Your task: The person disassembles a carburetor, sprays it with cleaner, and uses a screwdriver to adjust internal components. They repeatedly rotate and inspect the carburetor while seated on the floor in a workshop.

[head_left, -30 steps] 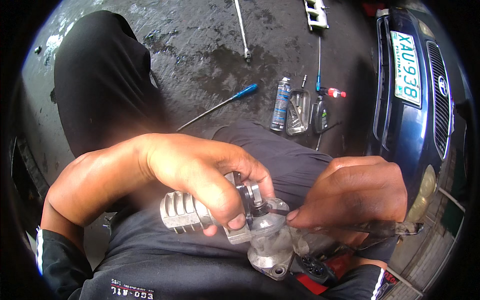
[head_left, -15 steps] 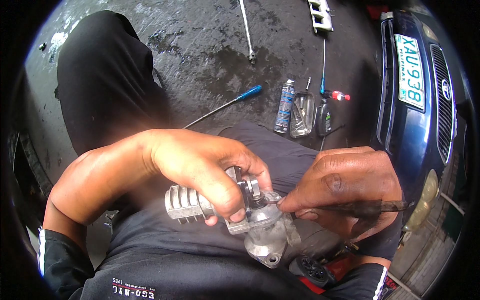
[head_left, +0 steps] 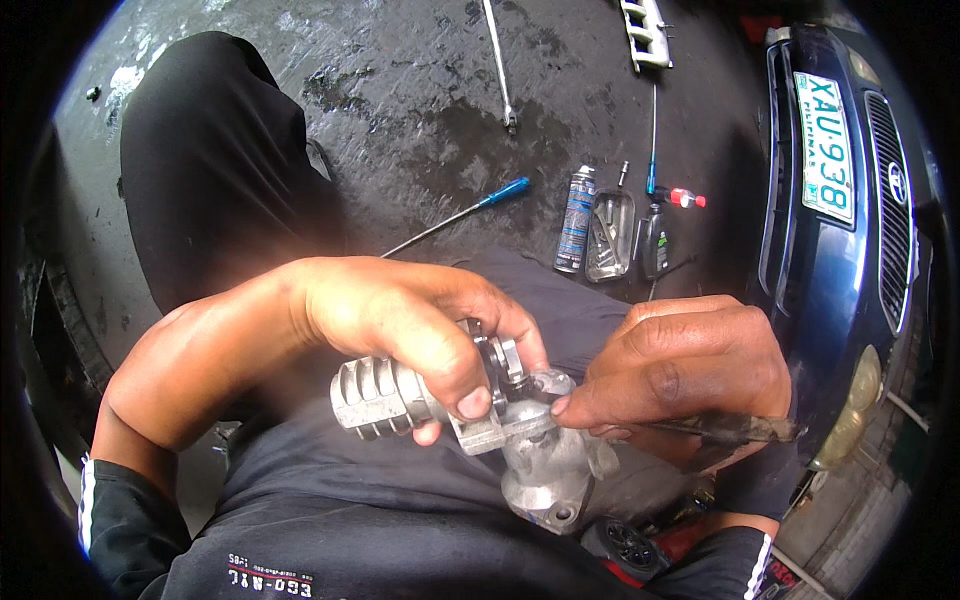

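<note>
A silvery cast-metal valve housing (head_left: 550,475) with a finned cylinder at one end is held above my lap. My left hand (head_left: 400,320) closes round its middle, thumb on the near side and fingers over the far side. In my right hand (head_left: 690,365), pinched between thumb and fingers, is a thin dark tool (head_left: 745,428) with a flat, grimy handle. Its tip reaches the dark opening beside the linkage on the housing; the fingertips partly hide it. The tool's exact kind cannot be made out.
On the dark, wet-stained floor are a spray can (head_left: 575,220), a metal tray (head_left: 611,240) of small parts, a black bottle (head_left: 655,242), a red-capped bottle (head_left: 685,198) and a blue-handled screwdriver (head_left: 505,191). A metal manifold (head_left: 646,35) lies farther off. A dark blue car (head_left: 800,270) stands at right.
The valve housing has turned slightly in my left hand, its flanged end swinging a little to the right. My right hand and the tool have shifted slightly. The whole view has moved a little.
</note>
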